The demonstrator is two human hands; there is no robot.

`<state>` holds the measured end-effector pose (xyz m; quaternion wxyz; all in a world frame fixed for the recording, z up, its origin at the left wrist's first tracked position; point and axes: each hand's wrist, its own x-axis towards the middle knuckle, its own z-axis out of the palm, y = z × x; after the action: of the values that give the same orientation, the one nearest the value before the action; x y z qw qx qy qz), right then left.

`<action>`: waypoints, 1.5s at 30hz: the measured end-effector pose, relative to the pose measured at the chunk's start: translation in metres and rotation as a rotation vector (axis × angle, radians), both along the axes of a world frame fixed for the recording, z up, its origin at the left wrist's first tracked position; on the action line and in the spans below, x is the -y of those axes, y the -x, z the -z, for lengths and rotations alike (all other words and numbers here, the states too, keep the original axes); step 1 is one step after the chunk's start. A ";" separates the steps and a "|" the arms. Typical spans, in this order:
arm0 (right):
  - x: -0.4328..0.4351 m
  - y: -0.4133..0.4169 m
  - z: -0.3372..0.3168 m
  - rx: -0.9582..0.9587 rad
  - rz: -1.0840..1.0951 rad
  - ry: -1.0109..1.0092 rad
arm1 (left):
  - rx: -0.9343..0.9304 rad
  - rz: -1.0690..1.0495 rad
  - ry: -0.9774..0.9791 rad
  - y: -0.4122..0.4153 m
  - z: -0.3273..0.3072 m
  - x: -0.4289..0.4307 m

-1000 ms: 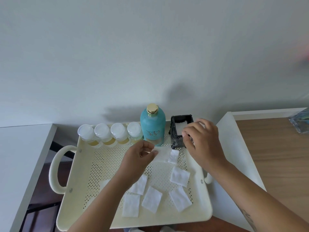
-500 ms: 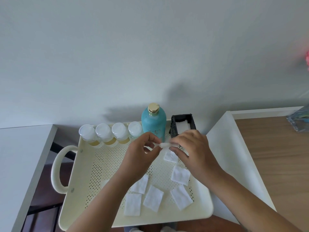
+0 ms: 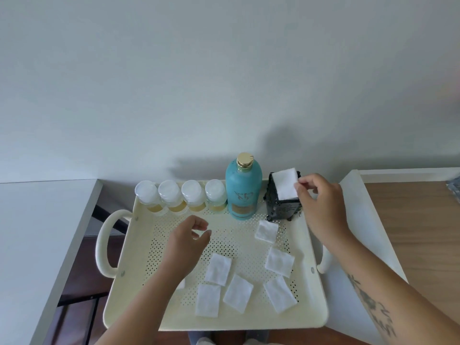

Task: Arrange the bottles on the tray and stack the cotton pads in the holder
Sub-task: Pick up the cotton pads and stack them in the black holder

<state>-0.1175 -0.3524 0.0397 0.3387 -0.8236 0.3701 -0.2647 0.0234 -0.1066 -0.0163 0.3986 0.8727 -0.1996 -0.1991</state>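
A cream perforated tray (image 3: 139, 282) holds several small clear bottles (image 3: 171, 197) in a row along its far edge, beside a tall teal bottle (image 3: 243, 192) with a gold cap. To the right of that stands a black pad holder (image 3: 283, 207). My right hand (image 3: 321, 202) pinches a white cotton pad (image 3: 285, 183) right over the holder's open top. My left hand (image 3: 189, 240) hovers above the tray's middle, fingers loosely apart and empty. Several loose cotton pads (image 3: 237, 293) lie on the near part of the tray, one partly hidden under my left forearm.
A white table surface (image 3: 37, 232) lies to the left, with a dark gap between it and the tray. A white ledge (image 3: 353, 195) and a wooden tabletop (image 3: 423, 232) lie to the right. A plain wall rises behind.
My right hand took the pad from my left hand and carried it up and right to the holder's top. My left hand let go and dropped back over the tray.
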 end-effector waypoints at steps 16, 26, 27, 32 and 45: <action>0.008 -0.017 0.009 -0.316 0.085 -0.031 | 0.035 -0.087 -0.311 -0.014 0.038 -0.059; -0.013 -0.004 0.020 -0.249 -0.118 0.456 | 0.066 0.056 -0.521 -0.012 0.037 -0.069; -0.013 -0.003 0.021 -0.279 -0.142 0.467 | 0.069 0.076 -0.542 -0.013 0.037 -0.070; -0.012 -0.004 0.023 -0.435 -0.202 0.493 | 0.098 0.153 -0.607 -0.018 0.037 -0.071; -0.012 -0.006 0.024 -0.419 -0.204 0.424 | 0.088 0.186 -0.400 -0.022 0.021 -0.070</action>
<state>-0.1114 -0.3402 0.0159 0.1008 -0.9454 0.2838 -0.1249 0.0452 -0.0366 -0.0369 0.1883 0.9202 -0.2528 -0.2322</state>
